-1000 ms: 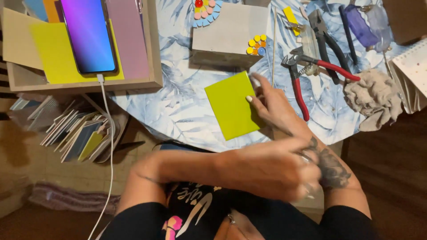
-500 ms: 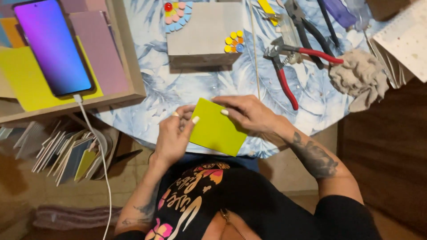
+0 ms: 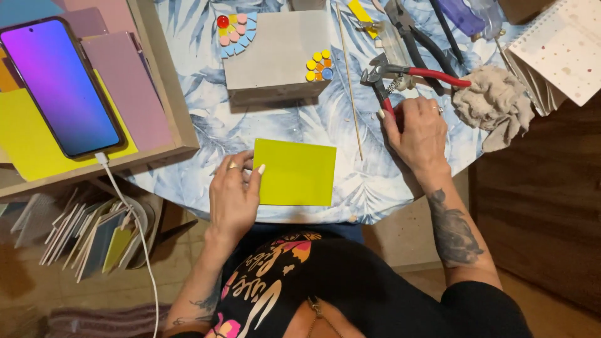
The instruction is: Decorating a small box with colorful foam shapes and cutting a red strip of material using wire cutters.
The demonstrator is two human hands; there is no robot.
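The lime-green tile (image 3: 295,173) lies flat on the surface (image 3: 200,94), which is covered with a blue leaf-print cloth; the tile sits close to the near edge of that surface. All positions below are taken from this tile.

The left hand (image 3: 233,194) rests at the tile's left edge, fingers spread and not clamped, with fingertips touching the tile's upper left border. The hand lies on the tile rather than gripping it.

The right hand (image 3: 418,131) is up and to the right of the tile, well apart from it. Its fingers are curled together over one red handle of the nippers (image 3: 400,78); the metal head of the nippers points up and left from the hand.

A thin wooden stick (image 3: 349,81) runs upward from just beside the tile's upper right corner. Directly above the tile stands a grey block (image 3: 275,53) bearing small round coloured pieces at two corners. Farther right than the right hand lies a crumpled beige cloth (image 3: 491,103). To the tile's upper left, a wooden tray (image 3: 164,94) holds coloured sheets and a phone (image 3: 59,84) with a lit purple screen and a white cable attached.
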